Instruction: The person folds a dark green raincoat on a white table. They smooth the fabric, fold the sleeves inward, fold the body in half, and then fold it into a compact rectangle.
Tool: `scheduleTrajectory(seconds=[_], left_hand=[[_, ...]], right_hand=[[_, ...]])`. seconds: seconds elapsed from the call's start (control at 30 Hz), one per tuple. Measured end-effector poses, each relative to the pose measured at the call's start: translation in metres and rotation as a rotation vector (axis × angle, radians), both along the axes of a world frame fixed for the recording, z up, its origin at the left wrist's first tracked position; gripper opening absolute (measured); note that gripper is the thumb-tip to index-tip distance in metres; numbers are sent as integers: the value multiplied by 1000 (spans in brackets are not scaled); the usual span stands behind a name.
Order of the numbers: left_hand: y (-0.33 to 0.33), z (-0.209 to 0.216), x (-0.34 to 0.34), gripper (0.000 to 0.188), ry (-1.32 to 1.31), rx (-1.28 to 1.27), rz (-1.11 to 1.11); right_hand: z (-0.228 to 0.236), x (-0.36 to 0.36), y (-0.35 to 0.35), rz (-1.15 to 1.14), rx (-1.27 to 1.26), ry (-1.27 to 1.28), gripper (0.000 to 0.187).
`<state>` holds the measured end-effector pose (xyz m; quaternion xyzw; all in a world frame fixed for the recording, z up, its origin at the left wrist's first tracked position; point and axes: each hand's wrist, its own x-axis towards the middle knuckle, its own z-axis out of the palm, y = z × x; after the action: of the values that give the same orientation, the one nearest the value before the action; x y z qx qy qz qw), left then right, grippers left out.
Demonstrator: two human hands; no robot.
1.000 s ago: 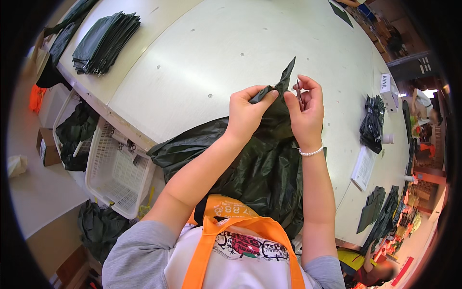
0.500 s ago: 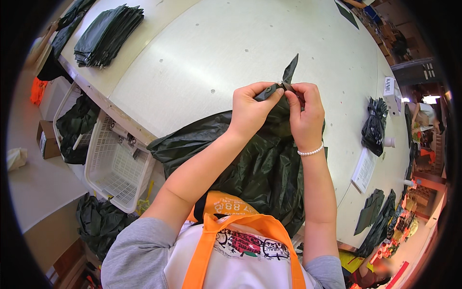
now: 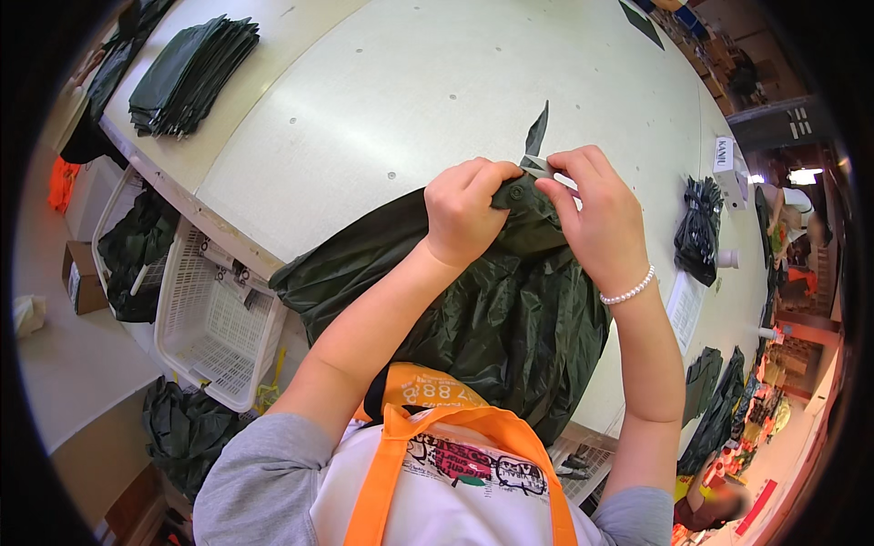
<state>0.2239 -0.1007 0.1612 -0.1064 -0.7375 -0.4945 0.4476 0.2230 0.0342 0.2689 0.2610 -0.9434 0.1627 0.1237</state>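
Both hands are pinching the dark green garment [image 3: 473,300] at its top edge, left hand [image 3: 466,211] and right hand [image 3: 596,214] close together, fabric draping below them toward the body.

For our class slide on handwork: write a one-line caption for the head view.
Both hands, left hand and right hand, pinch a dark green garment over a pale worktable.

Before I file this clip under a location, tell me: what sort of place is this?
Probably a sewing or garment-finishing workshop. Both hands work a dark green fabric piece on a wide pale worktable; a stack of folded dark pieces lies at its far corner, and white plastic baskets stand alongside.
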Motion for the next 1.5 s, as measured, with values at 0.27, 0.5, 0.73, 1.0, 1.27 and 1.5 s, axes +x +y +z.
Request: scheduleTrajectory(seconds=[0.27,0.5,0.73,1.0,1.27,1.5], left_hand=[[-3,-3,1,26,48,-85,1],[-6,-4,-6,30,-12,-39,7],[-17,-29,-49,61,-350,-413,256],[132,-57,-54,55,-387,-755,-374],[279,-111,-97,76,-488,-793,-831],[303,-72,-103,28,-1090,-522,-1176]], right_hand=[[22,3,-14,-19,271,-23,16],[4,-4,29,-171,-182,-106,20],[-156,8,311,-1044,-151,-225,25],[-294,30,333,-833,-638,-466,28],[-253,20,332,-539,-1057,-740,10],[-196,41,340,-523,-1237,-567,10]])
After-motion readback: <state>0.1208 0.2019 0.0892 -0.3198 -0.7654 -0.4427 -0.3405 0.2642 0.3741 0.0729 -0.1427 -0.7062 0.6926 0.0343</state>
